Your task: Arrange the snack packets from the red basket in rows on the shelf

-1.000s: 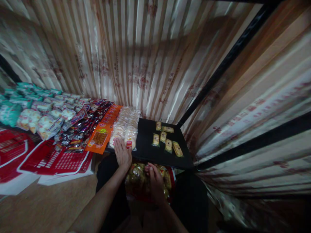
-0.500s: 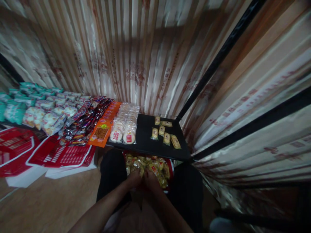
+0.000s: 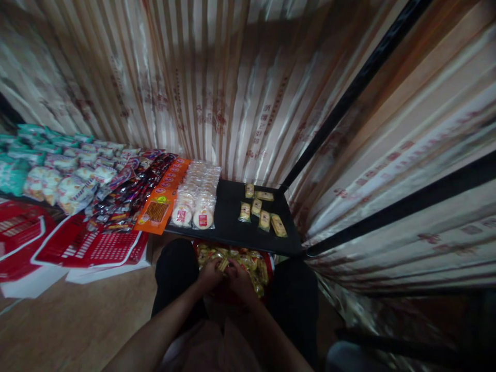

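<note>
The left hand (image 3: 210, 275) gripped a small yellow packet (image 3: 223, 264) at its fingertips, low between dark-clothed knees (image 3: 176, 261). The right hand (image 3: 238, 280) curled just beside it — whether it gripped too could not be told. Beneath both was a red container (image 3: 267, 256) of gold-wrapped snacks (image 3: 251, 260). Beyond stood a black shelf (image 3: 229, 206): six yellow cakes (image 3: 264, 220) lay loosely at right, apart from rice crackers (image 3: 203, 218) in rows — these beside an orange bag (image 3: 155, 211).

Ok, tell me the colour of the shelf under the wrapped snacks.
The shelf under the wrapped snacks is black, best seen in the head view.
</note>
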Demonstrator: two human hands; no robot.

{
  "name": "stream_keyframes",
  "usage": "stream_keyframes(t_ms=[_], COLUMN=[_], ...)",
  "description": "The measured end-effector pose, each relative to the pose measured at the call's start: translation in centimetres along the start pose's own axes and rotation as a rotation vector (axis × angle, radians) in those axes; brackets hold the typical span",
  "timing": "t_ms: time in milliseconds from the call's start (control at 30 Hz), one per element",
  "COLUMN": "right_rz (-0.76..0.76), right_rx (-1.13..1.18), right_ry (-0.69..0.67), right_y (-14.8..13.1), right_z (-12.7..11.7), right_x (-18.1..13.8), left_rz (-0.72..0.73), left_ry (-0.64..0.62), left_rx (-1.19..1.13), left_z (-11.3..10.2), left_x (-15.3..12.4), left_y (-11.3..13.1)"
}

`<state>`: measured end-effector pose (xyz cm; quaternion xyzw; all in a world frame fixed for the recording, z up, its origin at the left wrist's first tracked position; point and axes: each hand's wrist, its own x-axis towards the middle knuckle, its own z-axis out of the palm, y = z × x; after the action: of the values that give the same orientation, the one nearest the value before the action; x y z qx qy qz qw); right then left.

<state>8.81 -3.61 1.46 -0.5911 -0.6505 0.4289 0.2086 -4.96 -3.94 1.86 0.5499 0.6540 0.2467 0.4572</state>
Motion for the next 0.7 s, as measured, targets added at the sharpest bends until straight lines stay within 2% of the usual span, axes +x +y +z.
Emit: stream_keyframes(t_ms=[100,200,333,533,700], right_rz=[0.01,-0.087,-0.218,-0.326,-0.496], right_rx=[-0.029,-0.074,-0.169,-0.332,-0.357], right_ry=[-0.018,0.045,0.119,0.164,0.177], right_y=[-1.6,-3.2,-4.8,-6.3,-6.8], right_z=[-1.8,-3.2,-4.7,-6.7,-8.3], right_x=[-0.1,-0.1,-0.1,-0.1,0.7], left_rz=[-0.059,-0.089,-0.17,-0.111,-0.089], left_ry=[-0.018,-0.082,-0.186,-0.291,-0.356], left_rx=[-0.157,-0.262,-0.566,-0.741,-0.832], left_z=[-1.4,-2.8,-4.6,-6.6,-7.4], left_x=[0.7,1.1,1.2,1.0,1.3], left_y=[1.2,2.2,3.7,6.3,7.4])
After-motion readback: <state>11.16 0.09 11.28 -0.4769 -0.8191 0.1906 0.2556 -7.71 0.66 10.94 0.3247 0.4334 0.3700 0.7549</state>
